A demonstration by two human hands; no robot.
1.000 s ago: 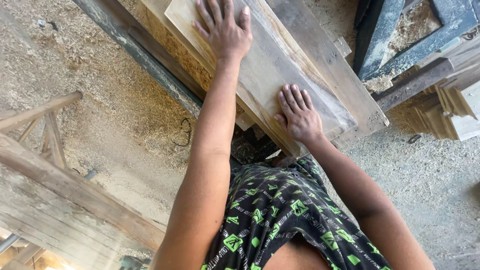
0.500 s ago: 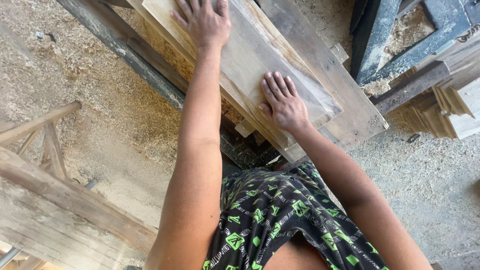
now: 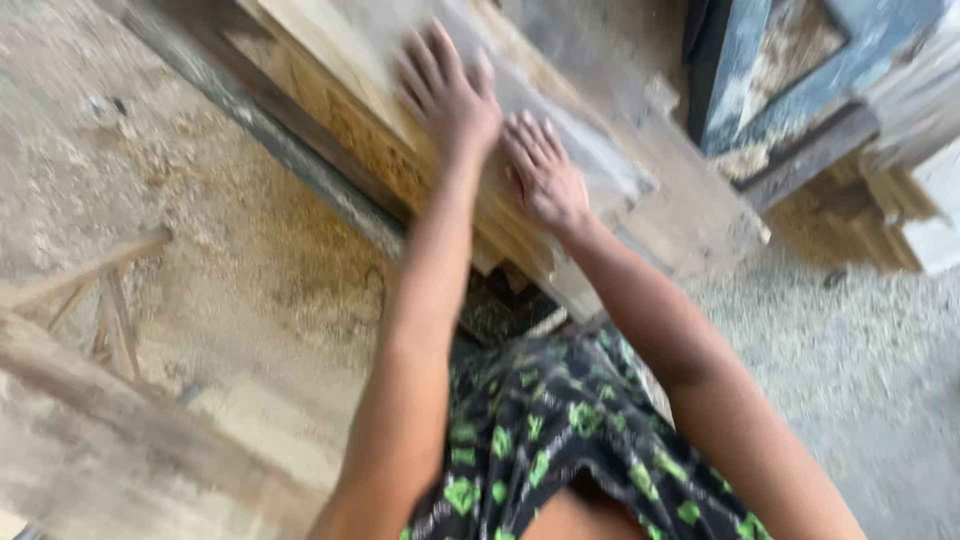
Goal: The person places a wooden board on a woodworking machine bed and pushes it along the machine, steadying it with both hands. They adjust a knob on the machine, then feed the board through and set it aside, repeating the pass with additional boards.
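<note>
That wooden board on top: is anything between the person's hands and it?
Nothing visible. The left hand and right hand both lie flat, palms down, directly on the board, side by side near its end.

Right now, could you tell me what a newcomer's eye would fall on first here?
Two bare hands lie flat, side by side, on a pale wooden board at top centre: the left hand beside the right hand. Sawdust covers the ground on the left, and black shorts with green marks fill the bottom.
</note>
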